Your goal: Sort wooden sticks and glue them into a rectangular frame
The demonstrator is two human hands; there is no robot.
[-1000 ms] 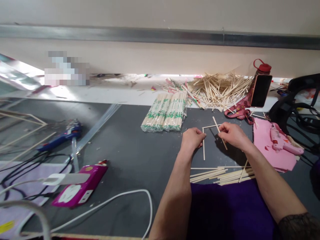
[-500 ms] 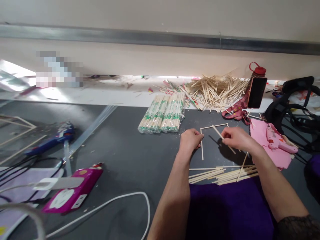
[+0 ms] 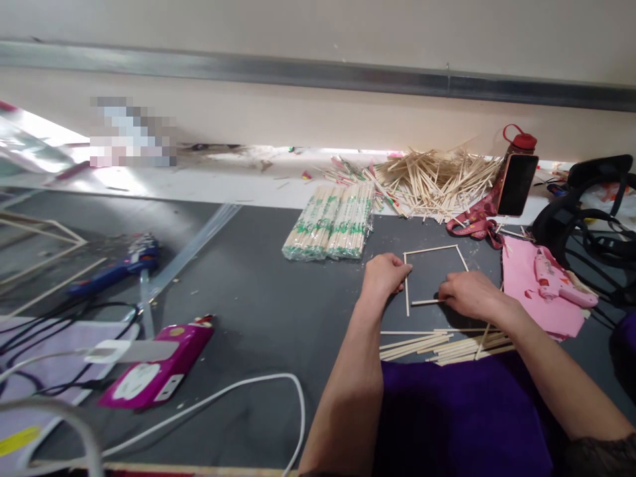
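A frame of thin wooden sticks (image 3: pixel 431 250) lies on the grey table, with a far bar and two side bars visible. My left hand (image 3: pixel 386 275) pinches its left side bar near the far corner, fingertips closed on it. My right hand (image 3: pixel 467 293) grips a loose wooden stick (image 3: pixel 425 303), which points left across the near part of the frame. The stick's left tip is close to the left bar, and its right end is hidden by my fingers. Part of the right bar is also behind this hand. Several loose sticks (image 3: pixel 417 346) lie just in front of me.
Two plastic-wrapped stick bundles (image 3: pixel 328 222) lie beyond my left hand. Behind are a stick heap (image 3: pixel 437 179), a bottle (image 3: pixel 524 140) and a phone (image 3: pixel 517 185). A pink glue gun (image 3: pixel 551 278) is right; a blue glue gun (image 3: pixel 116 268), magenta power strip (image 3: pixel 159 364) and cables are left.
My right hand has moved slightly nearer to me and turned its stick from slanting to nearly level across the frame's near side. My left hand stays on the left bar. The view has shifted slightly.
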